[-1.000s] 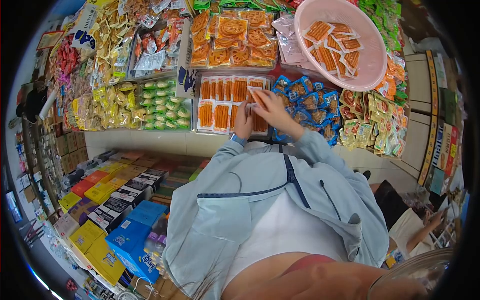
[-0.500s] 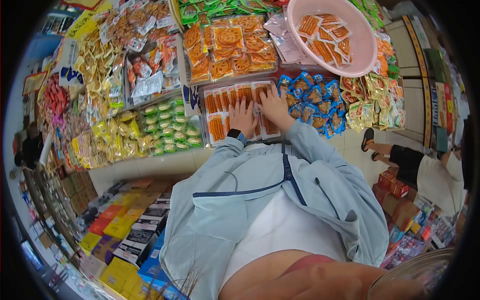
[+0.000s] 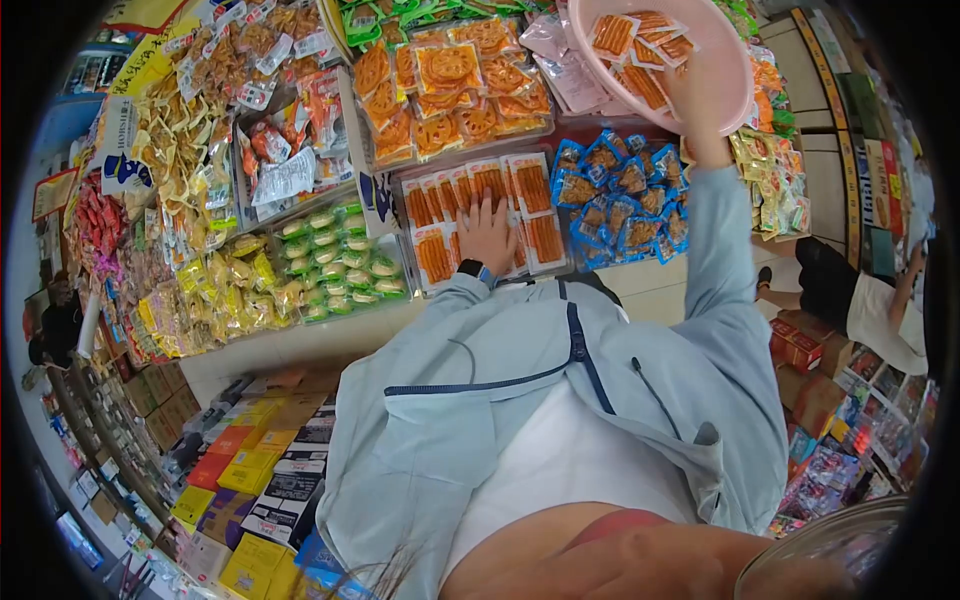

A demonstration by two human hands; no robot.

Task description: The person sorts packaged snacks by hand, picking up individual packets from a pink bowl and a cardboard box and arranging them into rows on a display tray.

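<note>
My left hand (image 3: 486,232) lies with its fingers apart on flat packets of orange-red snack strips (image 3: 431,252), laid in rows in a clear tray. On that wrist is a dark watch. My right hand (image 3: 692,95) is over the near right part of a pink basin (image 3: 735,70); motion smears it and its fingers cannot be made out. Inside the basin are loose packets of the same orange strips (image 3: 612,36). Between the tray and my right sleeve sit blue-wrapped snacks (image 3: 605,190).
Behind the tray are packets of orange lotus slices (image 3: 445,70). Green-and-white packs (image 3: 335,255) and yellow packs (image 3: 215,290) fill the left side. Small tan packets (image 3: 770,180) lie at the right. Another person (image 3: 850,300) stands on the right. Stacked boxes (image 3: 255,480) are at lower left.
My right hand has left the tray of strip packets and moved up and right to the basin. My left hand stays on the packets. The person at the right has shifted.
</note>
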